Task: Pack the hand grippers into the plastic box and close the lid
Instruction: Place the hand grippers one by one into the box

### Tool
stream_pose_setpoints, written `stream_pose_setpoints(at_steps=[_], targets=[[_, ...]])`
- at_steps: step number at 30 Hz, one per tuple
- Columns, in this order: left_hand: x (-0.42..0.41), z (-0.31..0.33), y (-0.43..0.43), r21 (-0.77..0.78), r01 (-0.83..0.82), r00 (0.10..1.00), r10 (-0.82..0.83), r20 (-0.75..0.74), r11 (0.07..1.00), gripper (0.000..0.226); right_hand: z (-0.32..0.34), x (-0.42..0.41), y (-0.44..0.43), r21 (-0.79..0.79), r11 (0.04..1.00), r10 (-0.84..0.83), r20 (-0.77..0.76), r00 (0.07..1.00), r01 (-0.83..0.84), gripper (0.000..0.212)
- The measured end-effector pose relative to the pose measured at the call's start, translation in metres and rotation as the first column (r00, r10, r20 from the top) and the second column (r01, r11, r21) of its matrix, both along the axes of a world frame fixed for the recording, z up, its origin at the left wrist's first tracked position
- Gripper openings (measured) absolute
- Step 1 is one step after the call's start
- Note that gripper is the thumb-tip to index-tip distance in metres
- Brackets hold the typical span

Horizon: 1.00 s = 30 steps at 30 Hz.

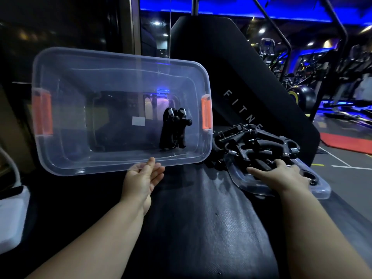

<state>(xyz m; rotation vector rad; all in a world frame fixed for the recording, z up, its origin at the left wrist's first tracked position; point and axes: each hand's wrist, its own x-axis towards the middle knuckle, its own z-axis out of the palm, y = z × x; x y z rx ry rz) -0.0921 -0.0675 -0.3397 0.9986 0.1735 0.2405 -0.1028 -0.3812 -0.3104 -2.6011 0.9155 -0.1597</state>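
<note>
At the near rim of the plastic box (120,63), the straight, relaxed fingers (151,161) of the left hand (144,179) lie against the clear edge and steady it; none is seen curled round it. One box is shown, tipped up with its opening toward the viewer and its lower long side close to the black padded bench (201,218). Two orange latches (206,112), one at each short end, are visible. Two hand grippers (174,128) stand together inside, at the right end. On the right, the fingers (279,162) of the right hand (281,178) curl over a black handle in the pile of hand grippers (259,144). The pile is tangled, so its count cannot be told. It rests on one clear lid (321,190), which lies flat on the bench, just right of the box.
</note>
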Motion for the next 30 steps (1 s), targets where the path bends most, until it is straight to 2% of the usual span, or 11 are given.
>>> stream_pose_setpoints(at_steps=[13,22,27,30], targets=[[-0.003,0.001,-0.001,0.007,0.005,1.000,-0.005,-0.004,1.000,0.012,0.001,-0.004,-0.006,0.123,0.992,0.023,0.002,1.000,-0.023,0.140],[-0.003,0.001,0.000,0.004,0.009,1.000,-0.009,-0.012,1.000,0.016,0.007,-0.006,-0.011,0.117,0.992,0.038,0.070,0.997,-0.046,0.105],[-0.003,0.002,0.001,0.003,0.008,1.000,-0.008,-0.013,1.000,0.016,0.005,-0.006,-0.013,0.104,0.992,0.061,0.074,0.995,-0.068,0.108],[-0.003,0.001,0.000,0.009,0.008,1.000,-0.007,-0.013,1.000,0.016,0.006,-0.007,-0.013,0.080,0.995,0.056,0.100,0.993,-0.064,0.101]])
